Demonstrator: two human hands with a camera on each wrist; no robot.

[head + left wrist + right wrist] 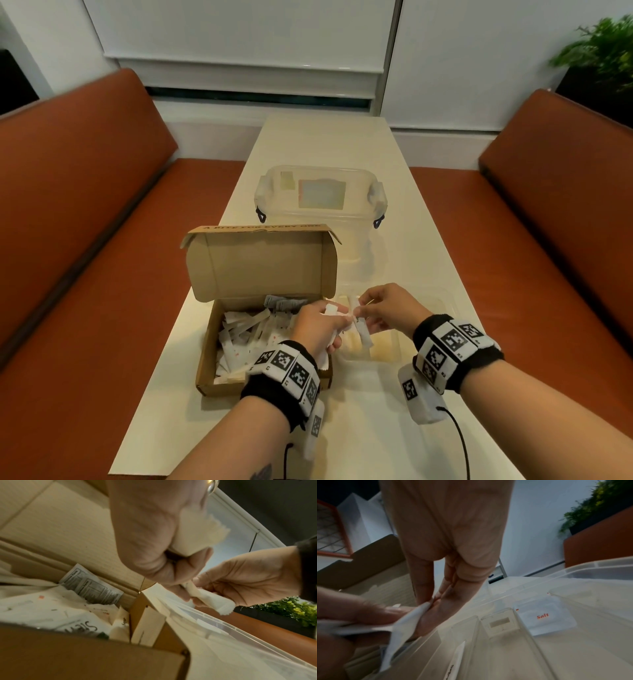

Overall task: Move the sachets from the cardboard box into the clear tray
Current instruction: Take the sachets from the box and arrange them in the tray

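Grip: right hand (387, 310) pinches one sachet (362, 331) above clear tray (442, 301); left hand (317, 330) clutches several sachets beside cardboard box (205, 363). Step: handover/sorting. Next, prob.: lower sachet into a compartment, release.

**A booth seat in a café or office pantry**

A narrow pale desk (325, 144) runs away from the viewer between two long benches (85, 178) upholstered in rust-orange, one on the left and one on the right, like diner booth seating. At the far end a window (246, 34) is covered by white roller blinds. A leafy green plant (603, 51) in a dark planter stands behind the right bench at the far right.
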